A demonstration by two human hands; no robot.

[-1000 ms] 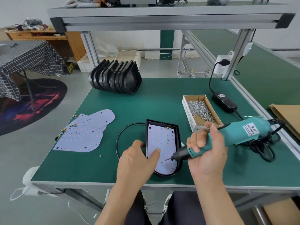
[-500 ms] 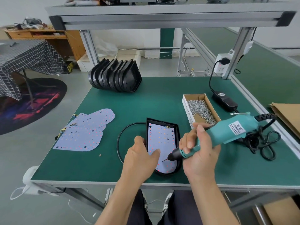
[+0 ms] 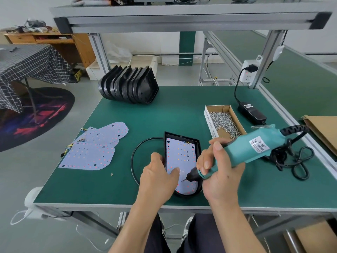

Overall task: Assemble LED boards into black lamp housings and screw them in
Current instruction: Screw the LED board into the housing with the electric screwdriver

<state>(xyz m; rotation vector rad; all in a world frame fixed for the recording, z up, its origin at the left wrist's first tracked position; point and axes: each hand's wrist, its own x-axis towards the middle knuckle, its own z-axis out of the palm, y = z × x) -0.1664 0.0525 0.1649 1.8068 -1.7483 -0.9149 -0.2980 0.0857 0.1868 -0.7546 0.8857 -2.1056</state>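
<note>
LED board (image 3: 179,156) inside housing (image 3: 198,145)

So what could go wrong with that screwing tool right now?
1. The electric screwdriver tip is tilted onto the LED board; it might slip and scratch the board.
2. The left hand rests on the board with its thumb close to the bit, so a slip could poke it.
3. The tool's coiled cord lies beside the open screw box; a tug might knock it.
</note>
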